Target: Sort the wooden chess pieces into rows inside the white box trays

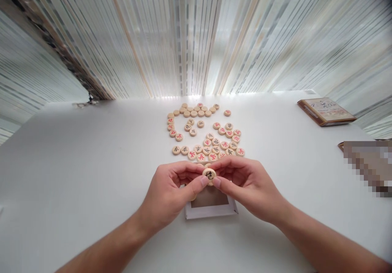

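Both hands meet over a small open cardboard box [211, 212] near the table's front. My left hand [170, 193] and my right hand [246, 185] pinch one round wooden chess piece [209, 175] with a black character between thumbs and fingertips. More wooden pieces seem to be stacked behind it, hidden by the fingers. Beyond the hands, several round pieces with red or black characters [211, 142] lie spread on the white table [92, 162].
A brown printed box lid [325, 111] lies at the far right of the table. A blurred-out brown object [367, 164] sits at the right edge. Striped white blinds [196, 36] hang behind the table.
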{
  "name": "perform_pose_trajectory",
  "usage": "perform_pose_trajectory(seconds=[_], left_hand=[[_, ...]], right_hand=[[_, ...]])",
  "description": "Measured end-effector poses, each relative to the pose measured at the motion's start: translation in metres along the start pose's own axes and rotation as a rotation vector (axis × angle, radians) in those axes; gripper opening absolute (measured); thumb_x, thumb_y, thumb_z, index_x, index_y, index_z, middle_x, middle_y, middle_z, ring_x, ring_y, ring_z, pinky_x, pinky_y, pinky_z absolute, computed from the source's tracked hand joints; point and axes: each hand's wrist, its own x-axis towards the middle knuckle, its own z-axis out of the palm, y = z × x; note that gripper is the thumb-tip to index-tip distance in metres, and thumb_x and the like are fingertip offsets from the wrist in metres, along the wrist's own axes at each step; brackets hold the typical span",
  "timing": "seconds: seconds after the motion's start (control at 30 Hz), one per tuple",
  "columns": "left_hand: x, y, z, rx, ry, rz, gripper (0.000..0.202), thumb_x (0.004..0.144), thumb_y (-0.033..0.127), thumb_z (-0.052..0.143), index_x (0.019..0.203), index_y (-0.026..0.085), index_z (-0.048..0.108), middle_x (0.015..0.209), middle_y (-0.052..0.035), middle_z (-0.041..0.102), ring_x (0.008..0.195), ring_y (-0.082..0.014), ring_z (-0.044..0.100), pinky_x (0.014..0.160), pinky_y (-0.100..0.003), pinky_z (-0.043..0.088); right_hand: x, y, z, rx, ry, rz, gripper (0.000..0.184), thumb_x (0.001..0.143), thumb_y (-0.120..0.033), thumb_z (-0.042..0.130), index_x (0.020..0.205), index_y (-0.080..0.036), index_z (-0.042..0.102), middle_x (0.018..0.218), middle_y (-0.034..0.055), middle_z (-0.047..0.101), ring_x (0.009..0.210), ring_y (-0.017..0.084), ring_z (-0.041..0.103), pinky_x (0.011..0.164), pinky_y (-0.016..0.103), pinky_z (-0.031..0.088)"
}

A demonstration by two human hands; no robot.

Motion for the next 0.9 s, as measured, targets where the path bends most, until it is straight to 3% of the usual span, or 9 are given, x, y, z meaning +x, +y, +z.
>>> perform_pose_trajectory(seconds=[0.3, 0.43, 0.63, 0.77, 0.9], left_hand=[[-0.0055, -0.0008, 0.0056, 0.279, 0.024, 0.24, 0.015, 0.093, 0.02, 0.081, 0.105, 0.023, 0.09, 0.087, -0.0033, 0.085, 0.077, -0.0163, 0.075, 0.072, -0.023, 0.06], [-0.0052, 0.0008, 0.0058, 0.231, -0.001, 0.217, 0.012, 0.094, 0.023, 0.082, 0.102, 0.023, 0.09, 0.088, -0.0037, 0.086, 0.08, -0.0188, 0.079, 0.075, -0.025, 0.063], [-0.0043, 0.0019, 0.0039, 0.102, -0.005, 0.127, 0.014, 0.097, 0.03, 0.079, 0.102, 0.02, 0.089, 0.079, -0.0045, 0.084, 0.069, -0.0179, 0.077, 0.075, -0.029, 0.066], [-0.0039, 0.0009, 0.0049, 0.016, 0.011, 0.103, 0.02, 0.093, 0.025, 0.082, 0.111, 0.017, 0.085, 0.082, -0.007, 0.085, 0.071, -0.0205, 0.08, 0.074, -0.032, 0.067], [-0.0027, 0.0001, 0.0055, -0.029, 0.021, 0.11, 0.019, 0.09, 0.018, 0.084, 0.109, 0.018, 0.085, 0.076, -0.0039, 0.084, 0.061, -0.0156, 0.075, 0.073, -0.03, 0.067]], right_hand=[[-0.0028, -0.0058, 0.0058, 0.049, 0.07, 0.016, 0.016, 0.078, -0.026, 0.098, 0.089, -0.022, 0.086, 0.078, 0.002, 0.08, 0.068, 0.013, 0.071, 0.061, 0.018, 0.059], [-0.0024, -0.009, 0.0065, 0.143, 0.038, 0.083, 0.016, 0.078, -0.029, 0.099, 0.089, -0.024, 0.089, 0.079, 0.0038, 0.081, 0.068, 0.015, 0.073, 0.062, 0.023, 0.064], [-0.0034, -0.0077, 0.0013, 0.19, -0.006, 0.131, 0.019, 0.086, -0.03, 0.093, 0.105, -0.026, 0.09, 0.087, 0.0058, 0.084, 0.072, 0.015, 0.076, 0.069, 0.023, 0.066], [-0.004, -0.0038, -0.0015, 0.235, 0.013, 0.149, 0.02, 0.088, -0.028, 0.091, 0.108, -0.025, 0.089, 0.086, 0.005, 0.084, 0.072, 0.014, 0.078, 0.071, 0.023, 0.067], [-0.0025, -0.0016, -0.0024, 0.268, 0.014, 0.157, 0.02, 0.088, -0.026, 0.092, 0.107, -0.026, 0.089, 0.085, 0.004, 0.084, 0.073, 0.013, 0.078, 0.072, 0.022, 0.067]])
